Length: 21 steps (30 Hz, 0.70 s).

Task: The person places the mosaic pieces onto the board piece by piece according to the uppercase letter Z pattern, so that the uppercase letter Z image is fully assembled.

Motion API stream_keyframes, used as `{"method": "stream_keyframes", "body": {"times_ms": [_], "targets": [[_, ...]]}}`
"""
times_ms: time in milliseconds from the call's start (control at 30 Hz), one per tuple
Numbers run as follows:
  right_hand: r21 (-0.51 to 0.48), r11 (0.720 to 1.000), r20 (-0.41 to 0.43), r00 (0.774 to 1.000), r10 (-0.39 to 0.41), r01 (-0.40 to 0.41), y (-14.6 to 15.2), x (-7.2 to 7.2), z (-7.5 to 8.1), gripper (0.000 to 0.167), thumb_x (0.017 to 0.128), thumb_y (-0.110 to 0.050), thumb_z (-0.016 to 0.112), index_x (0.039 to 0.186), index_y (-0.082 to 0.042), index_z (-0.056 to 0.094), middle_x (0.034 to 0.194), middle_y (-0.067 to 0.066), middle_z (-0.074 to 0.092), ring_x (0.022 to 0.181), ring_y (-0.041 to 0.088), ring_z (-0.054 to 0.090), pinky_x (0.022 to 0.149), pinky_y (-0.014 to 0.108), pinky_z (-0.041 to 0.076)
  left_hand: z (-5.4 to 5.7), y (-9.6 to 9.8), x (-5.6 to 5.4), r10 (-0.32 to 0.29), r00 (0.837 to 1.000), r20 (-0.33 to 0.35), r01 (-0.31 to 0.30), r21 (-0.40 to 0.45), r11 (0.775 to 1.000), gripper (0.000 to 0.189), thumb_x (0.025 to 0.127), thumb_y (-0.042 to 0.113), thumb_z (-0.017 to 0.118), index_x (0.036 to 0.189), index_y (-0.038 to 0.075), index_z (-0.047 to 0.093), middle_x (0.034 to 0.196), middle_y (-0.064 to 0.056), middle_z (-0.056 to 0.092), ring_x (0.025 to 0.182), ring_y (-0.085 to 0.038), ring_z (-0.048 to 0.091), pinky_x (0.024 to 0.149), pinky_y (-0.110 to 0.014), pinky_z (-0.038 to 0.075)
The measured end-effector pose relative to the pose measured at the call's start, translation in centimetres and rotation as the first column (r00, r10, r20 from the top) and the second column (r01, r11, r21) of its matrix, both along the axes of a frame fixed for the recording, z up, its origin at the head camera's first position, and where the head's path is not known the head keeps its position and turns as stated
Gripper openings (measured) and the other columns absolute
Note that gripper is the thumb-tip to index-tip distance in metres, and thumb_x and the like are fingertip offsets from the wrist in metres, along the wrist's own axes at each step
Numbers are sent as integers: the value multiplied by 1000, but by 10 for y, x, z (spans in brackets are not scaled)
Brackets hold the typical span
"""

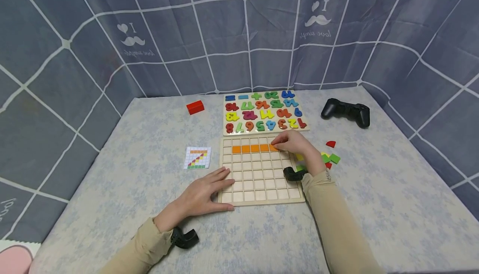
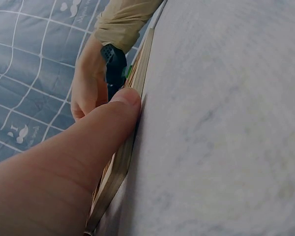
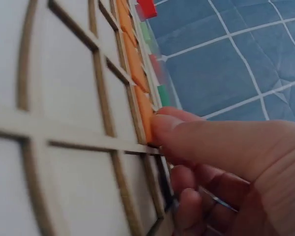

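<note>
A wooden grid board (image 1: 248, 184) lies in front of me, with a row of orange square tiles (image 1: 245, 149) in its second row. My right hand (image 1: 293, 143) is at the right end of that row. In the right wrist view, its thumb and a finger pinch the last orange tile (image 3: 144, 114), which sits at a grid cell. My left hand (image 1: 200, 193) rests spread on the board's left edge. The left wrist view has its thumb (image 2: 125, 98) against the board's side. Left of the board lies a pattern card (image 1: 197, 158) showing a coloured Z on squares.
Behind the board lies a number puzzle (image 1: 266, 114) with colourful numerals. Loose green, yellow and red pieces (image 1: 334, 158) lie right of the board, partly behind my right arm. A black game controller (image 1: 346, 112) is at the back right, a red block (image 1: 195, 107) at the back left.
</note>
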State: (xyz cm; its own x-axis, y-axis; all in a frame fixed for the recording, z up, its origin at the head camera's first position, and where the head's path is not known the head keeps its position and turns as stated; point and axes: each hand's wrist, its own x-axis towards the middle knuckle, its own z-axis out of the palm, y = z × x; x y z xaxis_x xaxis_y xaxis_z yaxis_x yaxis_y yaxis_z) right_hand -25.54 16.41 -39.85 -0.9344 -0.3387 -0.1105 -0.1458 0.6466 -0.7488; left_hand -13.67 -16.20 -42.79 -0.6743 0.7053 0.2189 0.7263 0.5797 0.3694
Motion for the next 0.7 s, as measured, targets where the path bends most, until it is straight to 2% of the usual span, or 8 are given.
{"method": "stream_keyframes", "body": {"times_ms": [133,233,400,567,700], "targets": [[16,1000,-13,1000,13,-13,2,1,0,21,89,-12,65,107,-3,70,116,16,59,106,32,55,92,46,45,0,0,0,2,1000,1,-2,-2,1000,72,79,60,65,133,14,55,146,-11,38,137,-23,30,105,-42,35],[0,1000,-12,1000,4,-4,8,1,1,27,86,-14,69,111,-4,69,119,17,56,102,32,54,87,44,45,-1,0,0,1,1000,1,-1,0,1000,72,79,60,65,133,14,55,146,-11,38,137,-23,30,106,-41,34],[-43,997,29,998,-64,65,23,-2,0,31,85,-21,71,112,-7,69,109,12,63,89,26,53,72,32,45,-1,0,0,-4,1000,3,4,-1,1000,73,79,60,64,134,13,55,146,-11,38,137,-23,30,106,-40,33],[-89,984,102,984,-143,152,37,-3,-1,31,85,-24,71,113,-9,69,105,9,60,86,24,51,66,29,44,0,0,0,-1,1000,10,1,-1,1000,72,79,59,65,134,13,55,146,-11,38,137,-23,29,106,-41,33],[-96,981,137,978,-154,168,45,-3,-2,33,86,-21,70,115,-6,66,104,11,58,86,24,50,66,29,46,1,0,0,1,1000,14,-1,-4,1000,72,79,60,64,134,14,55,146,-11,38,137,-23,29,106,-41,33]]}}
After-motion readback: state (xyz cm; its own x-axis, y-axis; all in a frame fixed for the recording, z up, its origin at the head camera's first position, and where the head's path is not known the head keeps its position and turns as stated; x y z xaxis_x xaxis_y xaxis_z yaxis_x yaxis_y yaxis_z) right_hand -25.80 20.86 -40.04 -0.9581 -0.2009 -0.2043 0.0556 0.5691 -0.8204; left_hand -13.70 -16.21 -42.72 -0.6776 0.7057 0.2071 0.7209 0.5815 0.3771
